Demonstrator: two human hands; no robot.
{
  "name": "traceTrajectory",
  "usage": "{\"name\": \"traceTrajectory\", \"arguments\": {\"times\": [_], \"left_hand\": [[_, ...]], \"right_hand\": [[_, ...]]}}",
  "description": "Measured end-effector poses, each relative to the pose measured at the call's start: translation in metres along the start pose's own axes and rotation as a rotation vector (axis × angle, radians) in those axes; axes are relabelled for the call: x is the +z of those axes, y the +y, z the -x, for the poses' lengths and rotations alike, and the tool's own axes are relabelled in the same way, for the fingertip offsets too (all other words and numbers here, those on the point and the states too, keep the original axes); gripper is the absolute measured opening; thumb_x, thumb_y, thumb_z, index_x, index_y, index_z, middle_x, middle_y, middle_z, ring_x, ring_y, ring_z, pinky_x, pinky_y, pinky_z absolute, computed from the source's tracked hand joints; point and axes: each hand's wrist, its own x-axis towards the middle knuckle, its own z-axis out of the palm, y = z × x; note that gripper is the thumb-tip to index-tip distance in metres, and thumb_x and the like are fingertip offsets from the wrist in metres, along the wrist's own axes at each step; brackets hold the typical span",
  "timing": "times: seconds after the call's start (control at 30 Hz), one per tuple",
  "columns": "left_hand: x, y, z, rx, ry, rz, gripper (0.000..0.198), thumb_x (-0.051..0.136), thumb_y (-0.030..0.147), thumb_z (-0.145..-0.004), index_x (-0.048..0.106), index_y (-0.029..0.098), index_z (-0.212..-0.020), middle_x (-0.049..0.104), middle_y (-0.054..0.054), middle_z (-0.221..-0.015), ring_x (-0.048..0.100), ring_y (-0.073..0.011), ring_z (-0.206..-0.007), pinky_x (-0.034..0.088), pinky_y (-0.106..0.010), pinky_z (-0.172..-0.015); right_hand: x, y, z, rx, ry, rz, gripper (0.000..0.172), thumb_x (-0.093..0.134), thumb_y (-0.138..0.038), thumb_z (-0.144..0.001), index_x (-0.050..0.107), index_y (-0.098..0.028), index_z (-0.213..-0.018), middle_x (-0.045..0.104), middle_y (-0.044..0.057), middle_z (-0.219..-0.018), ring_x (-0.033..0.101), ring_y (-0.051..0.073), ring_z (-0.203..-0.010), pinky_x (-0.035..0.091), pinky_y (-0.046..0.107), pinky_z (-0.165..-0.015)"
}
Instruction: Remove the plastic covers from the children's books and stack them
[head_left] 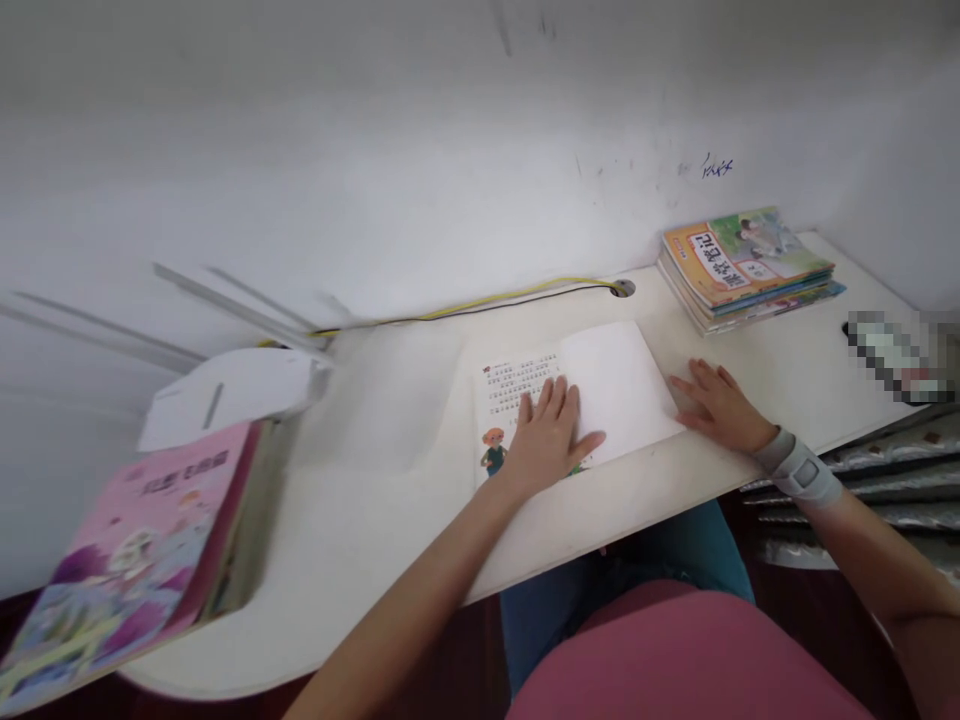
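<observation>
An open book (pixel 616 385) lies on the white desk in front of me, its left page printed with text and a cartoon figure, its right page blank. My left hand (pixel 546 435) rests flat on the printed page near the fold, fingers stretched out and thumb apart. At the book's lower right corner, my right hand (pixel 721 408) lies palm down with spread fingers, its thumb side by the page edge; whether it touches the page I cannot tell. A grey band with a pale device circles my right wrist. Neither hand grips anything.
A stack of colourful books (pixel 750 258) stands at the back right. A phone-like object (pixel 892 350), partly pixelated, lies at the right edge. Pink-covered books (pixel 150 540) are piled at the left beside a white object (pixel 229 392). A yellow cable (pixel 510 295) runs along the wall.
</observation>
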Motion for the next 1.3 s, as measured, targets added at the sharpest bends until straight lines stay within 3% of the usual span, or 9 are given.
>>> {"name": "traceTrajectory", "arguments": {"times": [0.53,1.0,1.3], "left_hand": [[-0.001,0.018,-0.007,0.020,-0.035,-0.037,0.067,0.029,0.060,-0.091,0.029,0.023,-0.147,0.027,-0.010,-0.154,0.017,-0.0406,-0.141,0.019,-0.067,-0.107],[-0.002,0.031,-0.013,-0.004,-0.078,-0.039,0.066,0.027,0.057,-0.093,0.026,0.021,-0.148,0.024,-0.011,-0.155,0.015,-0.0419,-0.141,0.018,-0.068,-0.106],[0.003,0.034,-0.019,-0.010,-0.038,-0.006,0.066,0.026,0.058,-0.092,0.024,0.025,-0.148,0.023,-0.009,-0.155,0.013,-0.0409,-0.141,0.015,-0.069,-0.107]], "right_hand": [[-0.003,-0.007,0.001,-0.009,-0.008,0.014,0.054,0.044,-0.051,-0.091,0.041,-0.031,-0.141,0.026,0.014,-0.153,0.025,0.037,-0.138,0.025,0.058,-0.105],[-0.001,-0.007,0.001,-0.011,-0.007,0.008,0.053,0.045,-0.052,-0.090,0.046,-0.030,-0.138,0.028,0.016,-0.152,0.025,0.037,-0.138,0.025,0.057,-0.106],[-0.003,-0.008,0.000,-0.008,-0.003,0.000,0.054,0.046,-0.054,-0.089,0.046,-0.031,-0.138,0.027,0.014,-0.153,0.025,0.037,-0.138,0.026,0.058,-0.105]]}}
